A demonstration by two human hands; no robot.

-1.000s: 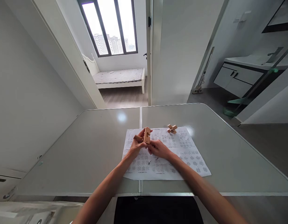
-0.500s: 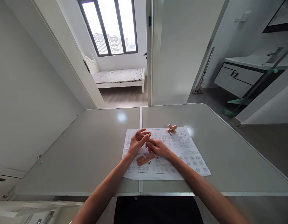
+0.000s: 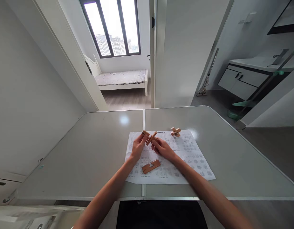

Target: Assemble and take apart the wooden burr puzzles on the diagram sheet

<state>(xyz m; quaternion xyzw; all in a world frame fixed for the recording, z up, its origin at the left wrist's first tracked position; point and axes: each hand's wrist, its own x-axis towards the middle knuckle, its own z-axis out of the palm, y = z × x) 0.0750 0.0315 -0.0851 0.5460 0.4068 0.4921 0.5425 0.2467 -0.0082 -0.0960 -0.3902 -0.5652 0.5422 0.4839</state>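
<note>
Above a printed sheet [image 3: 196, 163], my left hand [image 3: 137, 149] is closed on wooden puzzle pieces [image 3: 151, 138], gripping them at their left end. From the right, my right hand [image 3: 162, 149] pinches the same pieces. One bar crosses the others at a slant between the hands; fingers partly hide how they fit together. Nearer my body, a flat notched wooden piece [image 3: 147, 169] lies on the sheet, apart from both hands. A small cross-shaped wooden puzzle [image 3: 175, 132] rests at the sheet's far edge.
The sheet lies on a grey table [image 3: 101, 152] with a pale seam down its middle. Beyond the table are a doorway, a bed [image 3: 123, 77] and a window. A mop [image 3: 208, 73] and a sink cabinet [image 3: 242, 79] stand off to the right.
The held pieces have turned, so a slanted bar now shows between my hands. The notched piece has shifted slightly toward me and shows fully, clear of my right hand.
</note>
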